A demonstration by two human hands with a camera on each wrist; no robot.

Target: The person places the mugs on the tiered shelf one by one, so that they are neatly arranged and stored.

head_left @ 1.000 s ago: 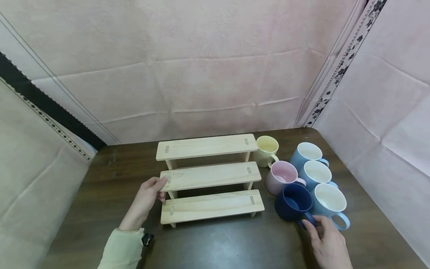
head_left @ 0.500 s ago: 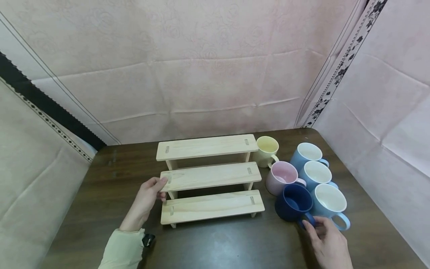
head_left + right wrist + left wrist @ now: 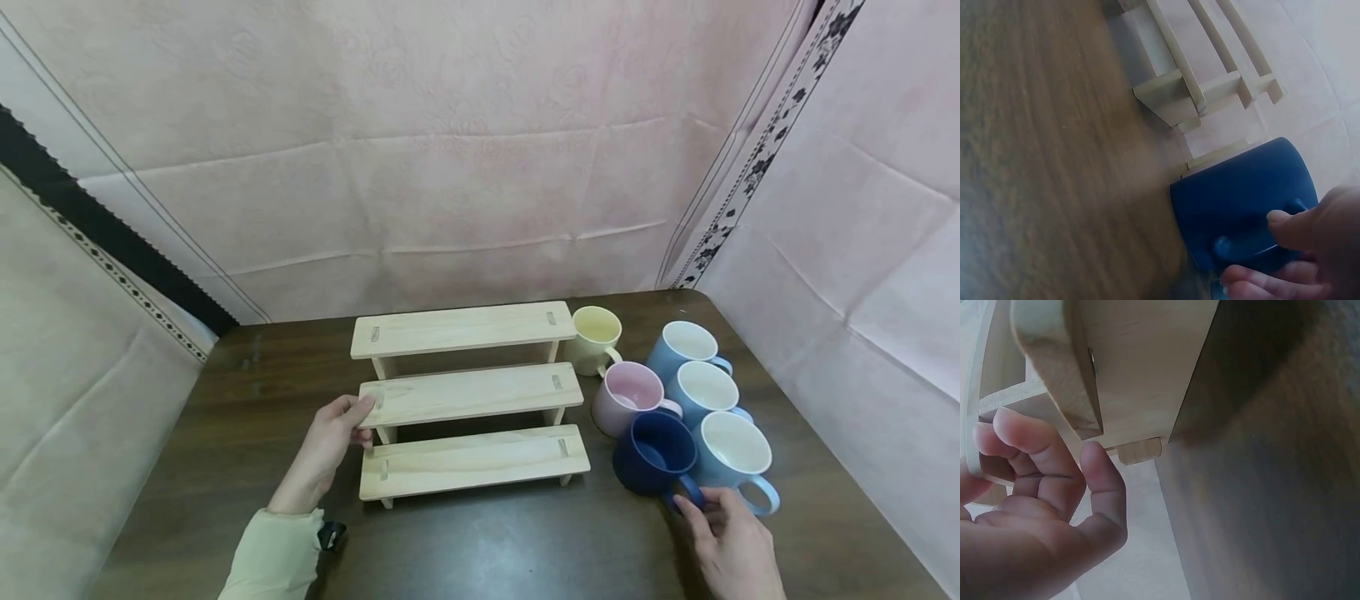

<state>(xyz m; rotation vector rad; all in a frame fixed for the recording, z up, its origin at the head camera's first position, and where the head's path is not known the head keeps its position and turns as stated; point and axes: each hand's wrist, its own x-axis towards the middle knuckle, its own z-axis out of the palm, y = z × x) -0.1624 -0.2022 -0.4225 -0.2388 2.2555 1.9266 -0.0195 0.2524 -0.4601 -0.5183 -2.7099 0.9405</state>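
A three-step wooden shelf rack (image 3: 468,396) stands on the table. My left hand (image 3: 327,442) grips the left end of its middle board, thumb on top and fingers curled underneath. In the left wrist view the fingers of my left hand (image 3: 1047,494) bend around the end of the wood. At the right, my right hand (image 3: 729,537) pinches the handle of a dark blue mug (image 3: 654,454), which stands upright on the table. Seen from the right wrist, thumb and fingers close on that handle at the side of the blue mug (image 3: 1241,194).
A pink mug (image 3: 628,398) stands just behind the dark blue one, and a yellow mug (image 3: 595,340) sits beside the top board. Three light blue mugs (image 3: 705,396) form a row along the right. Pale cloth (image 3: 480,167) hangs behind the brown table (image 3: 480,550).
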